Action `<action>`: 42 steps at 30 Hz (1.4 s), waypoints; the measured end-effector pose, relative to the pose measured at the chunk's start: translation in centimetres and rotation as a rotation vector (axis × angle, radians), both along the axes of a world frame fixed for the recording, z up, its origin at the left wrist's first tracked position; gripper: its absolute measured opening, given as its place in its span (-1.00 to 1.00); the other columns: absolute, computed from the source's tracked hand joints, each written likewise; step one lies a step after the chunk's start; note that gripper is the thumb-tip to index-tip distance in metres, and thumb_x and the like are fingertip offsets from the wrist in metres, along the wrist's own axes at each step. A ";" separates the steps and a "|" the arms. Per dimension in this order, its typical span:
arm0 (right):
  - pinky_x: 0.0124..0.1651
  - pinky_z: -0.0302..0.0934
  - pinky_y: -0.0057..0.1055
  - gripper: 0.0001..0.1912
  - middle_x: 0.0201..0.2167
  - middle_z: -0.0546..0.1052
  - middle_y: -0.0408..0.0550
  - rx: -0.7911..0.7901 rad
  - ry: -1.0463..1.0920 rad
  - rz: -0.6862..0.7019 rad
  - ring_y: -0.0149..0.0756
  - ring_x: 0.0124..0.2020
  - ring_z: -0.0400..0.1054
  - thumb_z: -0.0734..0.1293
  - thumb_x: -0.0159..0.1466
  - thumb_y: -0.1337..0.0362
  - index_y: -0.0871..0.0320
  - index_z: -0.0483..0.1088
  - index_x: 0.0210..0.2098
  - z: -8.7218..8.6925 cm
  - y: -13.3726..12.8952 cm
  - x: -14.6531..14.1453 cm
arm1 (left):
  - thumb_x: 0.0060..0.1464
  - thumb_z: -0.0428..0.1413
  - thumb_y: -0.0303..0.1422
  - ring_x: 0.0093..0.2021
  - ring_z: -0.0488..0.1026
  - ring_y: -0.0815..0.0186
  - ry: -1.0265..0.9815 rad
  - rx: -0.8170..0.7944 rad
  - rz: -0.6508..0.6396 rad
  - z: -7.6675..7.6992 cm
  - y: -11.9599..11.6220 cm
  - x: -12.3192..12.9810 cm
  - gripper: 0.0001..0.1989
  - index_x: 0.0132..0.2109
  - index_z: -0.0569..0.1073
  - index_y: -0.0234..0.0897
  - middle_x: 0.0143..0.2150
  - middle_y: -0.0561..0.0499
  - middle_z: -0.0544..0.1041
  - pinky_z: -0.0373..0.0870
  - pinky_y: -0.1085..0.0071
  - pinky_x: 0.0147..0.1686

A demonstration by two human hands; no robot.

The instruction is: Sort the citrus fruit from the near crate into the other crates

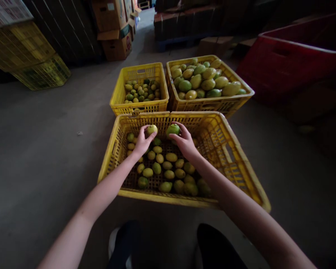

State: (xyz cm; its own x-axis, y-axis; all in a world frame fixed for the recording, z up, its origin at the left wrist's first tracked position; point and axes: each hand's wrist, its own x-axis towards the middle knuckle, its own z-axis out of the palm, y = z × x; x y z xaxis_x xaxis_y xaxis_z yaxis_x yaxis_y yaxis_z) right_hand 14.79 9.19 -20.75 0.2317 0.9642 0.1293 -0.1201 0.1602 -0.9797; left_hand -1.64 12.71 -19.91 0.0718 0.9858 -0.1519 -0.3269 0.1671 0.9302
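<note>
My left hand (143,141) is closed around a pale yellow-green lemon (152,129). A larger, greener lemon (173,130) sits in the fingers of my right hand (185,141). Both hands are over the far half of the near yellow crate (240,164), side by side with a small gap between them. Loose lemons (171,157) in green and yellow cover part of that crate's slotted floor; my arms hide some of them.
Behind stand a yellow crate (116,93) of small lemons and another crate (240,98) heaped with bigger ones. A red bin (291,67) is at right, stacked yellow crates (22,45) at left. Cardboard boxes (116,46) stand at the back. My feet are just before the near crate.
</note>
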 end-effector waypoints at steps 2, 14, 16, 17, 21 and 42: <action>-0.11 0.34 -0.28 -0.45 -0.26 0.48 -0.19 0.021 -0.038 -0.024 -0.32 -0.30 0.36 0.49 -0.04 0.17 0.00 0.38 -0.04 0.4 0.0 0.3 | -0.18 0.32 -0.60 -0.06 0.44 0.36 -0.013 0.070 0.058 0.2 -0.1 -0.1 -0.62 -0.18 0.47 -0.24 -0.09 0.04 0.50 0.32 0.55 -0.07; -0.18 0.39 -0.27 -0.61 -0.31 0.50 -0.17 -0.109 0.238 -0.043 -0.31 -0.29 0.41 0.51 -0.06 0.12 0.07 0.35 -0.31 0.6 0.0 0.4 | 0.00 0.26 -0.42 -0.42 0.52 0.41 -0.113 -0.136 -0.021 1.1 0.3 -0.7 -0.73 -0.13 0.41 -0.29 -0.33 0.03 0.56 0.44 0.53 -0.36; -0.15 0.41 -0.22 -0.67 -0.31 0.51 -0.18 -0.138 0.343 0.015 -0.29 -0.28 0.42 0.49 -0.04 0.15 0.06 0.37 -0.33 0.5 0.1 0.5 | 0.09 0.20 -0.37 -0.40 0.53 0.38 -0.203 -0.211 -0.086 1.3 0.3 -0.7 -0.79 -0.13 0.45 -0.35 -0.33 -0.02 0.57 0.46 0.53 -0.37; -0.12 0.41 -0.19 -0.70 -0.31 0.52 -0.18 -0.155 0.383 0.037 -0.28 -0.27 0.43 0.48 -0.03 0.16 0.06 0.38 -0.33 0.4 0.2 0.6 | 0.11 0.19 -0.36 -0.39 0.54 0.37 -0.262 -0.248 -0.099 1.3 0.3 -0.7 -0.80 -0.13 0.46 -0.37 -0.32 -0.04 0.57 0.48 0.53 -0.37; -0.07 0.41 -0.11 -0.77 -0.37 0.54 -0.10 -0.258 0.479 0.092 -0.21 -0.30 0.46 0.40 0.04 0.14 0.07 0.40 -0.33 -0.5 0.7 1.6 | 0.14 0.16 -0.37 -0.34 0.58 0.34 -0.467 -0.400 -0.082 1.3 0.8 -1.0 -0.73 -0.01 0.46 -0.35 -0.33 -0.03 0.56 0.53 0.57 -0.40; 0.18 0.27 -0.08 -0.77 -0.21 0.60 -0.13 -0.167 0.663 0.137 -0.19 -0.11 0.50 0.34 0.07 0.30 0.01 0.40 -0.24 0.1 0.6 1.9 | 0.31 -0.17 -0.08 -0.55 0.44 0.45 -0.397 -0.408 -0.232 1.9 0.7 -1.3 -0.54 -0.13 0.46 -0.35 -0.38 -0.06 0.57 0.40 0.60 -0.57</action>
